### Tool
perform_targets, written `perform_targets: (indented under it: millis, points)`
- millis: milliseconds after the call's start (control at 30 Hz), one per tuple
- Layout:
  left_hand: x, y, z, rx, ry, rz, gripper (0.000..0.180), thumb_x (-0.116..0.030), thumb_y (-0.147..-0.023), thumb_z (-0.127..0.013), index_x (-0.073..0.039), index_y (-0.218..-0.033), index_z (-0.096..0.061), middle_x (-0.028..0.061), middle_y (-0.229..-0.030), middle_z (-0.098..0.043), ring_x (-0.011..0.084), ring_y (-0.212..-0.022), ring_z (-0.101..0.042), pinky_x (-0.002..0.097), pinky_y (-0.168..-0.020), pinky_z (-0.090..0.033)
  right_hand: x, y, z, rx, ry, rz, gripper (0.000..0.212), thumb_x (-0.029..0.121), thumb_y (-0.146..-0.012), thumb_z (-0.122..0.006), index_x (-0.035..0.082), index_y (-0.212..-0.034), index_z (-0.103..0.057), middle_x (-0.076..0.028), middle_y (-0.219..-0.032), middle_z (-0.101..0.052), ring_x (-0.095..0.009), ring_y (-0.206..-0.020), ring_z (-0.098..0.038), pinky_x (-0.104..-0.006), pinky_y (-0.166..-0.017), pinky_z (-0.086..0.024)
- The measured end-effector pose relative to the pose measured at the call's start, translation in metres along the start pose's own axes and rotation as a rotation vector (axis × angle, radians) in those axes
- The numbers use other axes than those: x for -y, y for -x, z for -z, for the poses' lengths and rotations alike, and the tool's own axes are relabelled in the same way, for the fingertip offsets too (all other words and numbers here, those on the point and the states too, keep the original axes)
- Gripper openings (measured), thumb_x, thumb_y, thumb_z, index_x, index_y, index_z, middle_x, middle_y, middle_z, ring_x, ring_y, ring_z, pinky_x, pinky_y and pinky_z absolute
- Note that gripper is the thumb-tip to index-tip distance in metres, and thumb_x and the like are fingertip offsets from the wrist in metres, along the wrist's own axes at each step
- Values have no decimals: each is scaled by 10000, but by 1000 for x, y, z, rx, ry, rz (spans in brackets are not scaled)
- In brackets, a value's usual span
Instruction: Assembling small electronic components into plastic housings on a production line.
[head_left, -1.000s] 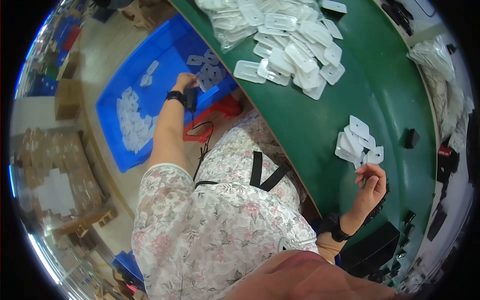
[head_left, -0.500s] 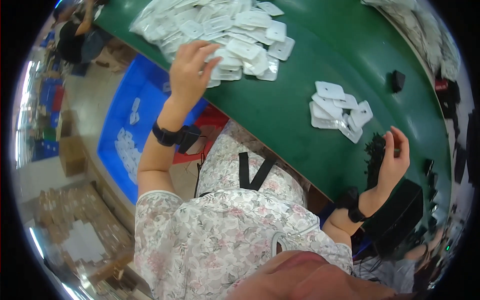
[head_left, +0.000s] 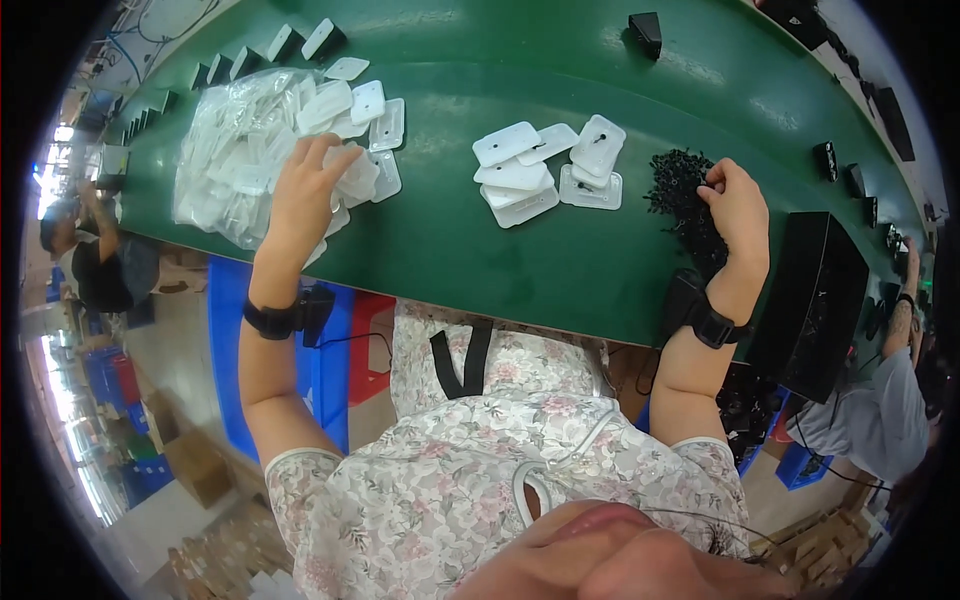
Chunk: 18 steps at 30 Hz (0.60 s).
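My left hand (head_left: 300, 195) rests over the right part of a heap of white plastic plates (head_left: 250, 150), rounded rectangles, many in clear wrapping. Its fingers are apart, tips against the plates. At the right, my right hand (head_left: 738, 210) is at the edge of a pile of tiny black parts (head_left: 690, 190), thumb and fingertips pinched together. Whatever lies in that pinch is too small to make out. Between the hands lies a smaller group of white plates (head_left: 515, 175), overlapping, several with a small black piece at the middle.
A black box (head_left: 815, 300) stands right of my right forearm. Black blocks (head_left: 645, 35) sit along the far side of the green table (head_left: 430, 250), some with white plates on them. A blue bin (head_left: 235, 370) is below the table's left edge. Other people are at both sides.
The view has turned, so the table now lies more level. My right hand has come down to the black parts and its fingers have closed. My left hand stays at the heap.
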<state>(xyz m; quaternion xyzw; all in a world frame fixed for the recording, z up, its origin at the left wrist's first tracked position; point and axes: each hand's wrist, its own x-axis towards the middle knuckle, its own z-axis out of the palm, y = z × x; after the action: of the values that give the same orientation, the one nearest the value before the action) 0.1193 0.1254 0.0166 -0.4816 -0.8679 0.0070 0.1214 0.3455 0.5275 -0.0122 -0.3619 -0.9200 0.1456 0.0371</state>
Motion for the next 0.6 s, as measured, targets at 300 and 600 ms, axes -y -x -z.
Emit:
perform_targets:
  millis: [300,600]
  points:
    - [4,-16,15,-33,2,-1,158,17,-684,-606,-51,-821,-565,87,-883,-500,286,-832,-480,384,-692,-432,17,15,17,-224,-24,109,110,91,-777,-631,8,-786,-558,-89,-703,-546,-216,-657,-532,-326,-606,-424]
    - [-57,-58,44,-368,254,60,98,11,-750,-604,-23,-825,-552,100,-810,-550,279,-737,-537,357,-626,-444,51,19,20,-142,-832,52,79,45,-845,-571,-17,-878,-606,-31,-744,-610,-78,-607,-533,-195,-542,-413]
